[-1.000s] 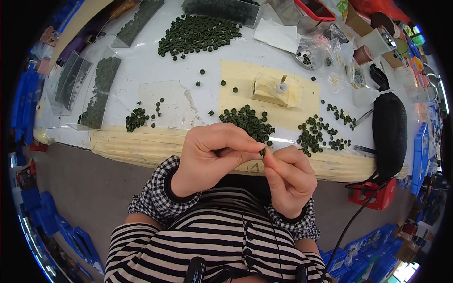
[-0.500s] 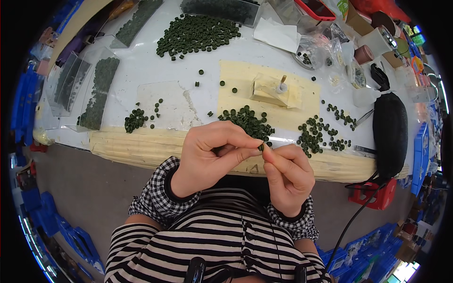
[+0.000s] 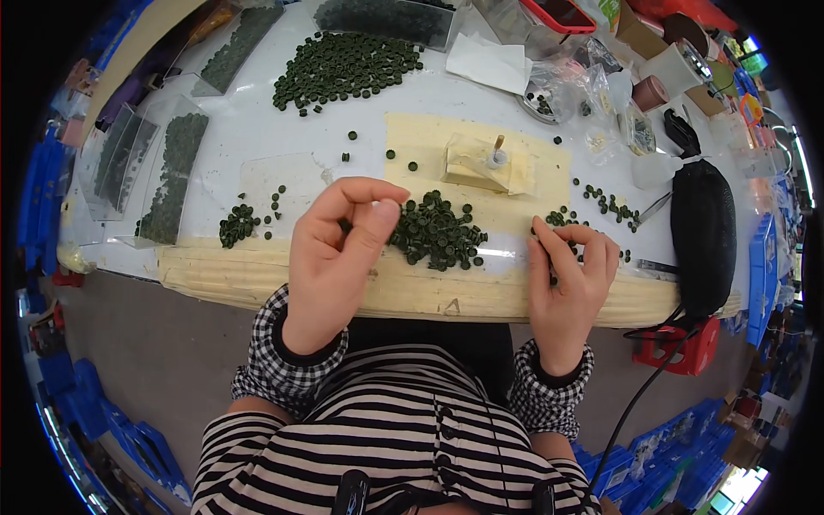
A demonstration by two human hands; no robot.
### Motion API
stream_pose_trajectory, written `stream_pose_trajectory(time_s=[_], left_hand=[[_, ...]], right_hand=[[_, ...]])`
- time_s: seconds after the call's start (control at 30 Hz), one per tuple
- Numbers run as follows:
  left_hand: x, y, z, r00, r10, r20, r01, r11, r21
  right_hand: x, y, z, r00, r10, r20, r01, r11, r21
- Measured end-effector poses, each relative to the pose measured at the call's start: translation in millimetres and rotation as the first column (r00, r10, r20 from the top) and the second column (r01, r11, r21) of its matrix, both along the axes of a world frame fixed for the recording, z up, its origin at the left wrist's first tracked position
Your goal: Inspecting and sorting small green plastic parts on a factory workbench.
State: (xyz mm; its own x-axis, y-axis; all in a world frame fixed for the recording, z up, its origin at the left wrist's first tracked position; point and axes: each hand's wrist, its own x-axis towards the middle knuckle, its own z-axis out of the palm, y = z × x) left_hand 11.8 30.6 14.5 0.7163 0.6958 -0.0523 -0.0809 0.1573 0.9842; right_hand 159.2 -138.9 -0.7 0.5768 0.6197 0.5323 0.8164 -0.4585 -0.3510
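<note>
Small dark green ribbed round pieces lie in a heap (image 3: 439, 232) at the table's near middle. My left hand (image 3: 330, 257) is at the heap's left edge, thumb and forefinger tips pinched close; whether anything is between them cannot be made out. To the right of the heap, my right hand (image 3: 573, 279) pinches a small dark green round piece (image 3: 533, 230), mostly covered by the fingertips. A looser group of pieces (image 3: 608, 203) lies beyond the right hand and partly behind it. A smaller cluster (image 3: 238, 225) sits left of my left hand.
A taped block (image 3: 475, 166) with an upright peg stands behind the heap. Farther back are a large spread of green pieces (image 3: 343, 69), clear trays (image 3: 176, 172) and a white tissue (image 3: 487, 62). A black padded object (image 3: 702, 236) with a cable and tweezers (image 3: 656, 207) lie right.
My hands met in front of the heap, fingertips together at a green piece. They have drawn apart: the left up and left to the heap's edge, the right toward the right-hand pieces.
</note>
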Motion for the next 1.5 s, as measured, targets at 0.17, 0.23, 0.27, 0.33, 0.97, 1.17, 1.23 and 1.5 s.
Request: stream_pose_trajectory(time_s=[0.17,0.23,0.27,0.33,0.97,1.17,1.23,1.5], left_hand=[[-17.1,16.5,-3.1,0.852,0.200,0.484,0.311,0.551,-0.775],[-18.7,14.3,3.2,0.858,0.242,0.452,0.309,0.459,-0.833],[-18.9,13.8,5.7,0.862,0.261,0.434,0.308,0.410,-0.859],[-19.7,14.0,5.5,0.835,0.302,0.460,0.348,0.356,-0.867],[-15.9,3.2,-0.2,0.896,0.056,0.441,0.358,0.494,-0.792],[-12.7,-11.8,0.4,0.899,-0.153,0.409,0.419,0.568,-0.708],[-9.5,-15.8,6.7,0.930,-0.198,0.311,0.367,0.576,-0.731],[-6.9,-22.0,-10.9,0.870,-0.258,0.421,0.493,0.463,-0.736]], right_hand=[[-8.4,1.6,-3.1,0.999,0.044,-0.016,-0.045,0.998,-0.047],[-10.2,1.3,-5.2,0.997,0.066,-0.037,-0.068,0.997,-0.039],[-10.3,1.6,-5.3,0.999,0.039,-0.024,-0.040,0.999,-0.035],[-10.4,1.8,-4.9,1.000,-0.011,0.004,0.011,1.000,-0.028],[-11.5,1.7,-3.9,1.000,-0.018,-0.020,0.017,0.999,-0.037],[-12.2,2.5,-1.6,0.993,0.062,-0.106,-0.053,0.995,0.086],[-15.4,0.0,-2.3,0.960,0.135,-0.244,-0.076,0.968,0.240],[-25.3,1.9,9.0,0.897,0.356,-0.264,-0.206,0.862,0.463]])
